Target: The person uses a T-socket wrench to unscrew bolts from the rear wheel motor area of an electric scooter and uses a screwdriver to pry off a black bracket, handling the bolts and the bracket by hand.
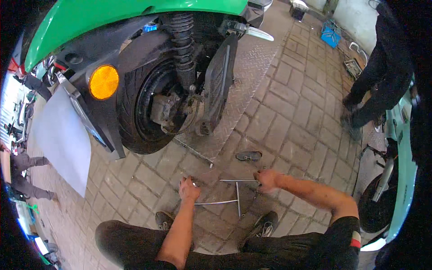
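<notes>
I am crouching behind the green scooter (135, 13), gathering tools off the brick floor (292, 112). My right hand (267, 180) is closing around one metal T-wrench (238, 181); my left hand (189, 189) is pinching something small, maybe a bolt. Two T-wrenches are lying crossed between my shoes. Next I would need to lift one toward the rear wheel (148, 108).

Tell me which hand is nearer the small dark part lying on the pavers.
Right. The right hand lies just below the dark part, gripping a T-wrench; the left hand sits farther off to its lower left.
</notes>
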Demonstrator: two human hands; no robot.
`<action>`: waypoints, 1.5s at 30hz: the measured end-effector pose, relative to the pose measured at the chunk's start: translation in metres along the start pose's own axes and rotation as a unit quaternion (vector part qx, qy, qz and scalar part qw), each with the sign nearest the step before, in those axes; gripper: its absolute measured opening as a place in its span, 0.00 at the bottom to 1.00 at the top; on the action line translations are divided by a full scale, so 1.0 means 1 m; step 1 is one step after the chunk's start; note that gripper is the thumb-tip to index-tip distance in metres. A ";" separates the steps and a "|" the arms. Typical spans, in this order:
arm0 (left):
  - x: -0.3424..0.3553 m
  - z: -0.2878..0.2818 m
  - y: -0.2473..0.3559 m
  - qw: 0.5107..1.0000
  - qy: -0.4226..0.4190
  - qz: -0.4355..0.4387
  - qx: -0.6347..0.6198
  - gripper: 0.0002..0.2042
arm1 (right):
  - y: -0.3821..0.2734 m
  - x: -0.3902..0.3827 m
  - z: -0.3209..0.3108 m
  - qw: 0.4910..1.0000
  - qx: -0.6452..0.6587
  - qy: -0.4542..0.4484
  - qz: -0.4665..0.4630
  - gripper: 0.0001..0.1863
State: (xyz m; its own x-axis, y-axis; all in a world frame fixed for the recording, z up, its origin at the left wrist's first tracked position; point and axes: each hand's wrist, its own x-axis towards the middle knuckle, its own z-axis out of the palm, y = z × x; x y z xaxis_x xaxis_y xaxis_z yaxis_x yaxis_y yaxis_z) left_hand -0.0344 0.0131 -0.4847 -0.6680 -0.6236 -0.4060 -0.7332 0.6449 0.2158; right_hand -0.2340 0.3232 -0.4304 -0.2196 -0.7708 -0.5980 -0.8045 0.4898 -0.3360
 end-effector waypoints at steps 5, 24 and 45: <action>0.003 0.030 -0.030 0.999 0.036 0.009 0.005 0.34 | -0.008 -0.011 -0.013 0.997 0.008 -0.068 0.047 0.27; 0.003 -0.001 0.002 0.989 0.102 0.052 -0.089 0.21 | -0.077 0.081 0.104 0.936 -0.167 0.074 -0.301 0.26; 0.019 -0.053 0.062 0.951 0.081 0.077 -0.287 0.20 | -0.060 0.052 0.020 0.975 -0.053 -0.105 -0.186 0.27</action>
State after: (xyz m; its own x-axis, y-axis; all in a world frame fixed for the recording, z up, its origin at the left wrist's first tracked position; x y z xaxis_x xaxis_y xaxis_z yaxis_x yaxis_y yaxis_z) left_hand -0.0994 0.0174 -0.4322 -0.7505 -0.6303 -0.1984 -0.5422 0.4159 0.7301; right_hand -0.1865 0.2618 -0.4562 0.2081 -0.7812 -0.5886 -0.8619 0.1381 -0.4880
